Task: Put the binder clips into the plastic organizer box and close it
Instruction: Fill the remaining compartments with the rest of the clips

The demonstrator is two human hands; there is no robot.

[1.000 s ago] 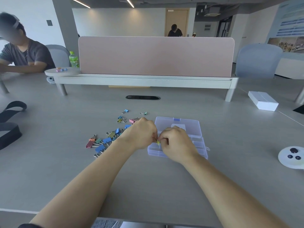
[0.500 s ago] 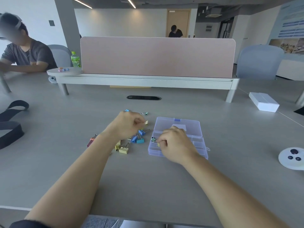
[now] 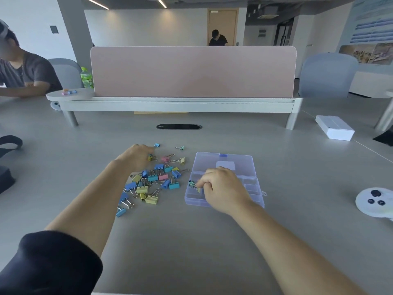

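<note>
The clear plastic organizer box (image 3: 254, 187) lies open on the desk, its lid (image 3: 238, 161) folded back flat behind it. My right hand (image 3: 223, 187) hovers over the box's left compartments and pinches a small green binder clip (image 3: 192, 184) just above them. Left of the box, several blue, yellow, pink and green binder clips (image 3: 153, 180) lie in a loose pile. At the far edge of that pile my left hand (image 3: 136, 156) is palm down, its fingertips curled onto a yellow clip (image 3: 151, 157).
A white box (image 3: 335, 129) sits at the far right and a round white dish (image 3: 375, 202) with dark pieces at the right edge. A pink divider (image 3: 191, 71) on a raised shelf crosses the back. A black strap (image 3: 8, 145) lies far left. A person sits at the left.
My left hand left my right hand at the box and reached out to the far side of the pile. My right hand stayed over the box's left compartments with the clip.
</note>
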